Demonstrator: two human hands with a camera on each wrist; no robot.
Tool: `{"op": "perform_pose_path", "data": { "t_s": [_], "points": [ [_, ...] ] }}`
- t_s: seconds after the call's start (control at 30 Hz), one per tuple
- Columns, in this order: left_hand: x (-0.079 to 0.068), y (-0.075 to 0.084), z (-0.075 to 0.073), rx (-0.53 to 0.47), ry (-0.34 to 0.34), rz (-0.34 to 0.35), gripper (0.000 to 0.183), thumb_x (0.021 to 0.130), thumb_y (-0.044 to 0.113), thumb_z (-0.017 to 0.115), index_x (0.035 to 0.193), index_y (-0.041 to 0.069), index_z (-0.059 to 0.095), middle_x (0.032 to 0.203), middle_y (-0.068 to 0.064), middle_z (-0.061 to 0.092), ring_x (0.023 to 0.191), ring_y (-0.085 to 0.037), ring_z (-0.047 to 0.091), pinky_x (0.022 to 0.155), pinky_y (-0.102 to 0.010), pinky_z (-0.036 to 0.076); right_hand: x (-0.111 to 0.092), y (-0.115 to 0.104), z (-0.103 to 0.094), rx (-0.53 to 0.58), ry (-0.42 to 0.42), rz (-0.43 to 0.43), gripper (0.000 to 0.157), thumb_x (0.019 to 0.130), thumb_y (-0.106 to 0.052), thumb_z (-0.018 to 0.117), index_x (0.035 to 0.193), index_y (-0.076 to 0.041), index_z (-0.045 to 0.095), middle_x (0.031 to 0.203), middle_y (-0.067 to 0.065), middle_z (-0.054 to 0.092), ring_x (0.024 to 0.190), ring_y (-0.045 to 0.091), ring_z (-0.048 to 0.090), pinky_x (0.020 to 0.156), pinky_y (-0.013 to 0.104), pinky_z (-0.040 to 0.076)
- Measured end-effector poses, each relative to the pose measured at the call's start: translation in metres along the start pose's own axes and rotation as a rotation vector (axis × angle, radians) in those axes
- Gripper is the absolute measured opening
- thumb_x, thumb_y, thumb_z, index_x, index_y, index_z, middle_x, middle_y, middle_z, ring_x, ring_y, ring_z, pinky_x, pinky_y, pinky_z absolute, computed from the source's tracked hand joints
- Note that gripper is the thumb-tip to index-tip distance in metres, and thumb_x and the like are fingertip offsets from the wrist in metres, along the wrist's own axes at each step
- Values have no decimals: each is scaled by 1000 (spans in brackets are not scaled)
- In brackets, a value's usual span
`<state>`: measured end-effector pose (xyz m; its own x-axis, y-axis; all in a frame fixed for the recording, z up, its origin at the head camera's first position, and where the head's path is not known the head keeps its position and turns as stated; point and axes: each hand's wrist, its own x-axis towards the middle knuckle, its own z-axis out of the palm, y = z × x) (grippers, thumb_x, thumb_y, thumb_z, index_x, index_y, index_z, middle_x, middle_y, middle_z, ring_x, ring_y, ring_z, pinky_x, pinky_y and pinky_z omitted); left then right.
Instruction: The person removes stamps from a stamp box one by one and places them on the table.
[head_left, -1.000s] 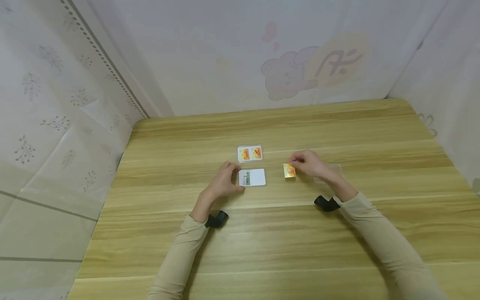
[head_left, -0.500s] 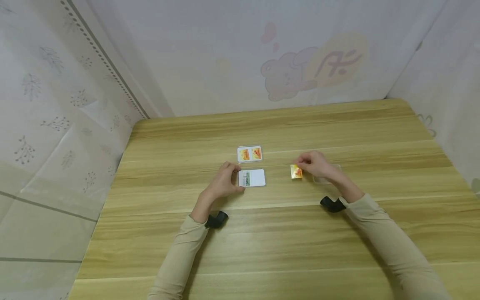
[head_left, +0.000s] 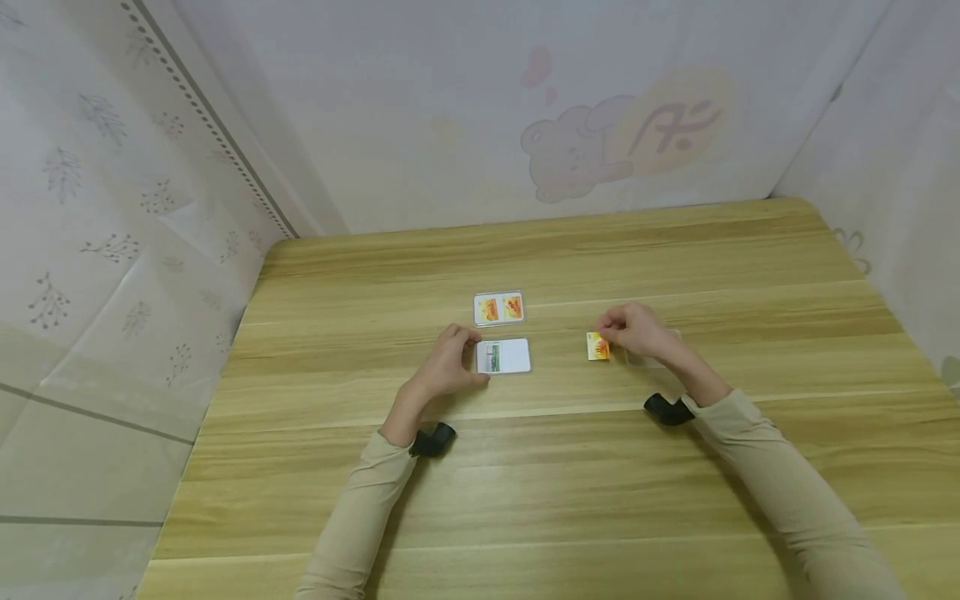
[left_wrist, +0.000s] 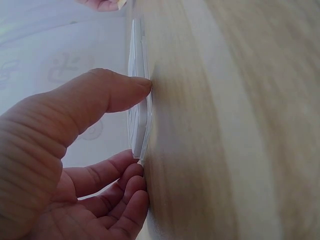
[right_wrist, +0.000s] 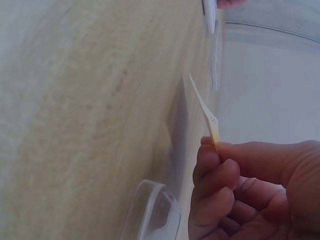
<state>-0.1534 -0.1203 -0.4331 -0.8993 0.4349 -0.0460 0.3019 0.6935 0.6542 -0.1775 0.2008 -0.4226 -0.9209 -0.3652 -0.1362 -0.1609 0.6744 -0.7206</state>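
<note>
A small yellow-and-orange stamp (head_left: 597,346) is pinched between the thumb and index finger of my right hand (head_left: 637,331). Seen from the right wrist, the stamp (right_wrist: 204,107) is nearly edge-on, tilted over the tabletop with its shadow beside it. My left hand (head_left: 447,364) holds the left end of a flat clear case (head_left: 516,355), thumb at the near edge and fingers at the far edge. White backing fills this case, with a green-and-grey picture on its left half. In the left wrist view the thumb (left_wrist: 120,90) presses the case's side.
Behind the held case lies another clear case (head_left: 499,308) with two orange pictures. A transparent plastic cover (right_wrist: 152,210) rests on the table below my right hand, partly hidden by it in the head view. The wooden table (head_left: 525,492) meets a patterned curtain at the back.
My right hand has moved a little to the right with the stamp, away from the held case, and the stamp's tilt has shifted. The left hand stays at the case.
</note>
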Motion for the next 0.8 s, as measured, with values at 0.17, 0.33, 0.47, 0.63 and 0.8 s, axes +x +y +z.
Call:
{"op": "perform_pose_path", "data": {
  "t_s": [0.17,0.33,0.47,0.63,0.8],
  "points": [
    [0,-2,1,-4,3,-4,55,68,7,81,113,-10,54,107,-18,50,102,-30,47,93,-40,40,2,-1,0,-59,-10,31,12,88,-1,58,90,6,67,76,8,64,67,15,51,62,28,42],
    [1,-2,1,-3,9,6,55,68,7,81,113,-10,54,106,-17,50,101,-30,47,92,-40,41,3,-3,2,-75,-13,51,11,86,-1,59,88,6,67,73,8,63,67,16,53,62,28,42],
    [0,-3,1,-1,11,14,55,68,7,81,112,-10,54,106,-17,50,101,-29,47,91,-40,41,4,-4,3,-90,-6,36,9,85,0,60,86,6,67,72,8,62,67,17,54,62,27,44],
    [1,-3,1,-5,9,4,55,68,7,81,113,-10,54,106,-17,50,101,-29,46,91,-40,41,5,-5,5,-96,-10,24,7,83,3,59,82,6,65,71,9,61,66,17,54,61,28,45],
    [1,-3,2,0,7,-3,55,68,7,81,113,-10,54,106,-17,50,101,-29,47,92,-40,41,7,-6,7,-90,-8,31,6,81,5,57,78,4,62,68,8,58,62,16,51,55,25,43]
  ]
}}
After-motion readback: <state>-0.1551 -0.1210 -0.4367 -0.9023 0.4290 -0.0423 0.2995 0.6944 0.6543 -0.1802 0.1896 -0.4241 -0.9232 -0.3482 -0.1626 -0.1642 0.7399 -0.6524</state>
